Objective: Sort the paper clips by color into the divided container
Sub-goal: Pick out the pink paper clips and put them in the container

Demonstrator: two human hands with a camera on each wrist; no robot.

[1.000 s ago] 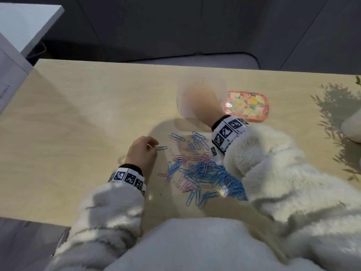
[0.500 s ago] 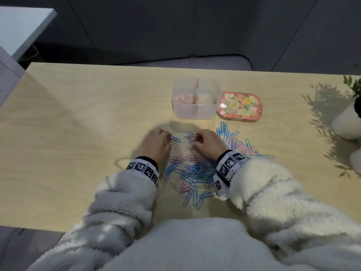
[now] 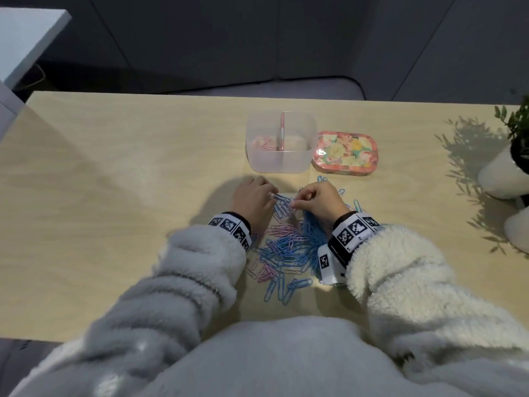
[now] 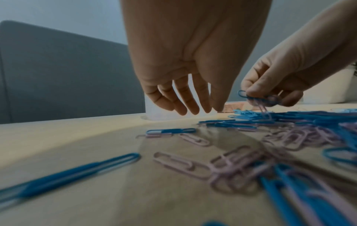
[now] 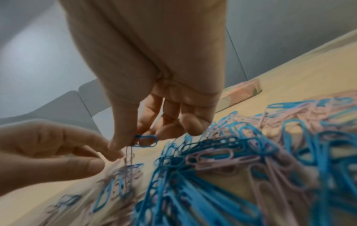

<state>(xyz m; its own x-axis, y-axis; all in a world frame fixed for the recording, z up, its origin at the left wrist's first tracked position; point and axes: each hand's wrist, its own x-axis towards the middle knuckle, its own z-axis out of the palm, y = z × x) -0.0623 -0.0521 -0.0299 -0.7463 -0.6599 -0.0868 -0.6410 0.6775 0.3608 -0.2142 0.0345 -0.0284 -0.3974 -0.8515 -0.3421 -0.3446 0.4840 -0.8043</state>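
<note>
A pile of blue and pink paper clips (image 3: 286,247) lies on the wooden table in front of me. Behind it stands the clear divided container (image 3: 282,163), with a few pink clips (image 3: 264,143) in its left compartment. My right hand (image 3: 297,203) pinches a blue clip (image 5: 145,140) just above the pile, and pink clips (image 4: 260,107) dangle tangled from it. My left hand (image 3: 270,196) hovers close beside it, fingers (image 4: 193,107) hanging loosely and holding nothing. In the right wrist view its index fingertip (image 5: 115,154) nearly reaches the dangling clips.
A floral tin (image 3: 345,153) sits right of the container. White pots with a plant (image 3: 506,173) stand at the table's right edge. More clips (image 3: 355,204) are scattered right of my right hand. A grey seat lies beyond the far edge.
My right hand came back from the container to the pile and picked up a tangle of clips. My left hand shifted forward and right, toward the right hand.
</note>
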